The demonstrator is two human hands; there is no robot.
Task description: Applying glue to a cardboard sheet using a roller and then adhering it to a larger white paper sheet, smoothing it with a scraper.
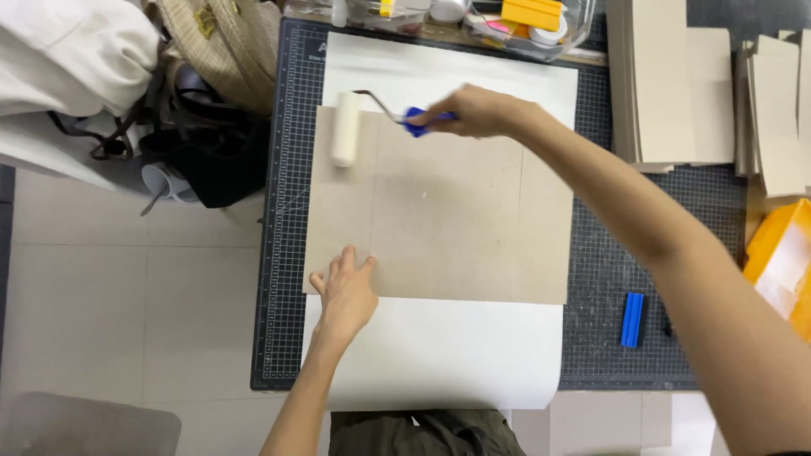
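Rolling is the step in hand: the right hand (pixel 476 111) is closed around the blue handle (pixel 420 121) of a small roller, whose white foam sleeve (pixel 345 128) lies on the far left corner of the grey board (pixel 439 207). That board sits on a white sheet (pixel 439 350), which sticks out beyond the board's far and near edges, and both rest on the dark cutting mat (pixel 283 211). The left hand (pixel 346 291) is open and flat, fingers spread, pressing on the board's near left corner; it grips nothing

To do this well, I judge the sleeve should stay flat on the board, with even pressure and overlapping passes from the far edge toward the near one, out to every corner. The flat hand must keep the board from sliding on the sheet. To the board's right lie a blue block (pixel 632 319) on the mat and, farther off, stacks of cut grey boards (pixel 667 84), all well apart from the roller's path
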